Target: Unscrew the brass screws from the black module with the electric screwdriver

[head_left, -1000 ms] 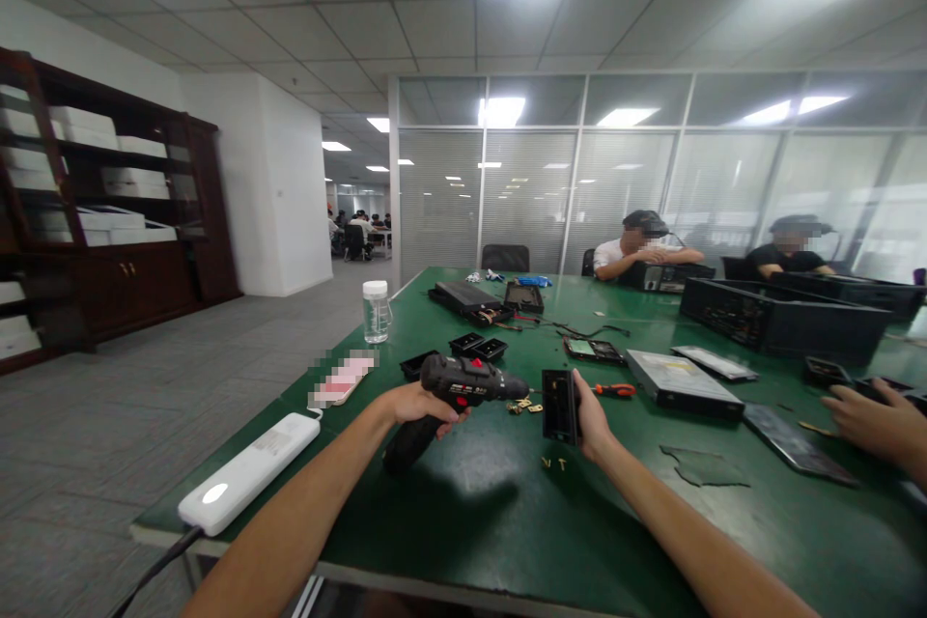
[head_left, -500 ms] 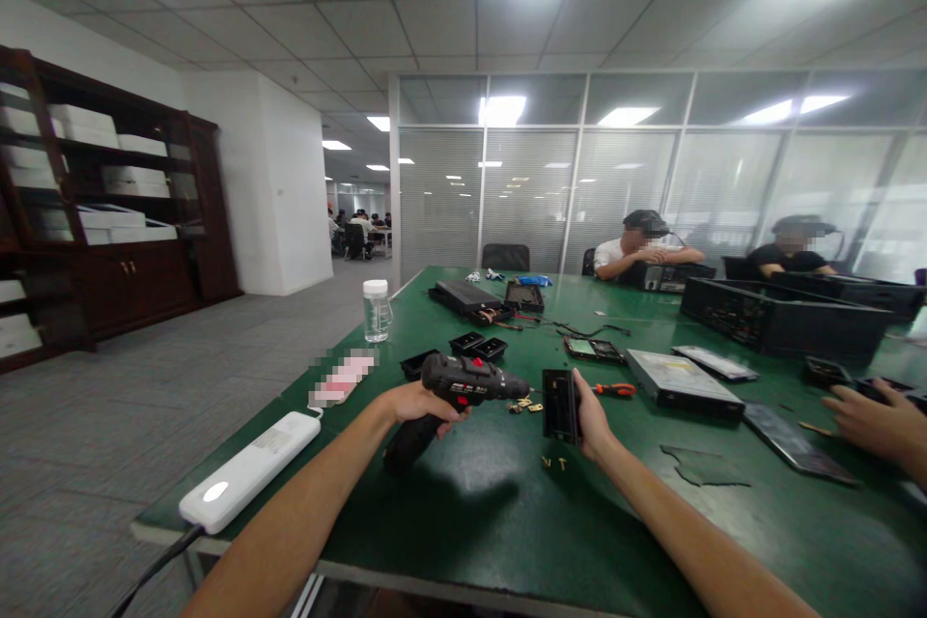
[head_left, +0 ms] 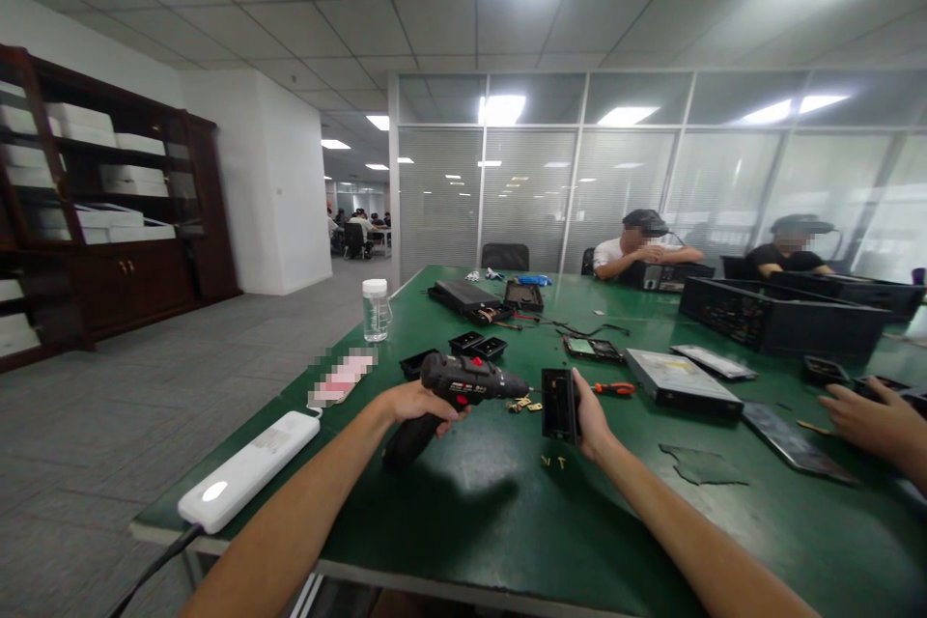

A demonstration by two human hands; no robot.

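Note:
My left hand (head_left: pixel 418 402) is wrapped round the grip of a black electric screwdriver (head_left: pixel 463 380) with red marks, its nose pointing right. My right hand (head_left: pixel 592 415) holds a small black rectangular part (head_left: pixel 559 405) upright on the green table (head_left: pixel 463 512), just right of the screwdriver's tip. Small brass pieces (head_left: pixel 522 404) lie between tool and part, and two more (head_left: pixel 554 463) lie just in front of the part.
A white power strip (head_left: pixel 246 470) and a blurred pink item (head_left: pixel 340 378) lie at the left edge, a clear jar (head_left: pixel 375 310) beyond. An orange-handled screwdriver (head_left: pixel 615 389), a disc drive (head_left: pixel 681 382), black trays (head_left: pixel 478 346) and cases (head_left: pixel 782 319) lie further back. Another person's hand (head_left: pixel 869 420) rests at the right; two people sit at the far side.

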